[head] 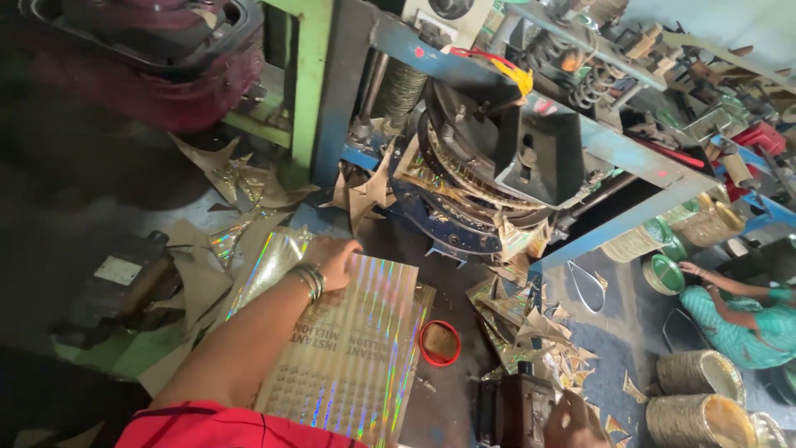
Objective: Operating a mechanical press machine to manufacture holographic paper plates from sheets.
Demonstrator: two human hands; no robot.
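At the bottom edge, the right hand (572,421) rests on top of a dark box-shaped machine part (514,411); only the back of the hand shows, so I cannot tell if it is open or closed. Left of it, the arm with a red sleeve (224,425) reaches forward over a stack of shiny rainbow-foil sheets (356,348) that lies flat on the bench (452,406). The left hand (336,259), with metal bangles (310,280) on the wrist, lies on the far edge of the top sheet, fingers bent down on it, touching it and not closed around it. Just right of the stack stands a small round red cup (439,343) with brown content. Further right lies a heap of pointed foil cuttings (531,332), and more cuttings lie on the left near the green frame (308,83). Behind the stack stands the blue press machine (489,166), with round stacked foil plates in its middle and a yellow and red wire above. Far to the right, another person in a teal dress (750,319) sits on the floor, one hand near a green-rimmed plate (663,274), with stacks of finished plates (696,398) close by.
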